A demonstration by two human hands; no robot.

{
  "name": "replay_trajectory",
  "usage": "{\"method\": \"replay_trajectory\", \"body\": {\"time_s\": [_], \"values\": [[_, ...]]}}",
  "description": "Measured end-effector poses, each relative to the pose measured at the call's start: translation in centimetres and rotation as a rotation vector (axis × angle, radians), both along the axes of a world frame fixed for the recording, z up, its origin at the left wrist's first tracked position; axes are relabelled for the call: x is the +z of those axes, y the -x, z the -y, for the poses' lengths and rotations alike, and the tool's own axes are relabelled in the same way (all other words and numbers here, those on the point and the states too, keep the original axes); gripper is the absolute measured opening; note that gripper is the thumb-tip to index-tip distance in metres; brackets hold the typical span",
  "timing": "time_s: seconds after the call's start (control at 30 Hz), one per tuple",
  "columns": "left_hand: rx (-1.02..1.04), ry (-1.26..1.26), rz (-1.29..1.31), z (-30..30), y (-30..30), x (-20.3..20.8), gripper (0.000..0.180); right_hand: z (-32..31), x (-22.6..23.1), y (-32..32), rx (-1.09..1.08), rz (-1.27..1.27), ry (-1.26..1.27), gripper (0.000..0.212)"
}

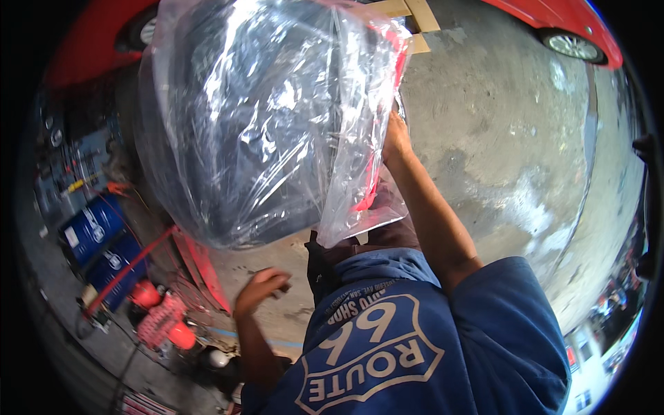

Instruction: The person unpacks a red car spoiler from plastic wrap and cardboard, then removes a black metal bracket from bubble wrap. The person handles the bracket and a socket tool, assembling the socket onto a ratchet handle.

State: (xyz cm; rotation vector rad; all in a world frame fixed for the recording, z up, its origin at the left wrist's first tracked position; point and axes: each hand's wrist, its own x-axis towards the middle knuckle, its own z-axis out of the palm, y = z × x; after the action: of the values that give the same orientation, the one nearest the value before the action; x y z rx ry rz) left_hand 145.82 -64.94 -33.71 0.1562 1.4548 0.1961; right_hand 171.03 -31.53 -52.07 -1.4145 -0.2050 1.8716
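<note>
Closest to the camera, bottom of the frame, is a co-worker's back in a blue shirt with a white emblem on it. The wearer's own hands don't show anywhere, so there's no telling whether they're holding anything.

Both hands in view belong to the co-worker. The lower one, left of bottom centre, is curled loosely, maybe around something small and dark, but it's too murky to be sure. The raised hand, just right of centre, is pinched shut on the right edge of a big clear plastic bag that fills the upper middle of the frame.

The step looks like lifting or steadying the bagged load. It's bulky and the film is slick, so the next move probably calls for a second grip lower down so the bag doesn't slide or tear.

Inside the bag is a large dark grey bulky part, with a red piece along the right side. The wrinkled film hides what they are.

Further off, at lower left, are two blue drums, tops closed, contents hidden, and some red canisters. Beyond that is the stained concrete floor, then a red car at upper right.
</note>
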Motion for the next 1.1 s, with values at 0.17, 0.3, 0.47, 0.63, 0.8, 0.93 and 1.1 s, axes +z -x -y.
{"method": "replay_trajectory", "body": {"time_s": [0.17,0.3,0.47,0.63,0.8,0.93,1.1], "values": [[0.680,-0.272,0.181,-0.8,-15.2,-17.2,0.031,0.8,1.5,0.3,-0.025,-0.044,0.034,0.032],[1.268,-0.440,0.471,-4.6,-21.2,-24.3,0.042,0.5,1.6,0.0,0.105,0.045,0.030,0.030],[1.477,-0.375,0.034,0.1,-22.9,-33.9,0.036,-0.4,-0.4,-1.5,0.272,-0.143,-0.047,0.029],[1.633,-0.656,-0.293,3.9,-7.8,-34.7,0.040,-1.7,-1.0,-3.6,0.728,-0.148,-0.449,0.028],[1.671,-0.875,-0.524,-0.8,6.3,-19.8,0.048,-0.5,-2.5,-4.2,0.446,0.045,-0.293,0.034],[1.656,-0.933,-0.612,-2.7,4.1,-11.2,0.053,3.3,-7.1,-4.5,0.364,-0.025,-0.353,0.043],[1.701,-0.919,-0.451,-2.4,-5.2,-9.6,0.057,6.2,-9.4,-4.2,0.280,-0.087,-0.148,0.051]]}}
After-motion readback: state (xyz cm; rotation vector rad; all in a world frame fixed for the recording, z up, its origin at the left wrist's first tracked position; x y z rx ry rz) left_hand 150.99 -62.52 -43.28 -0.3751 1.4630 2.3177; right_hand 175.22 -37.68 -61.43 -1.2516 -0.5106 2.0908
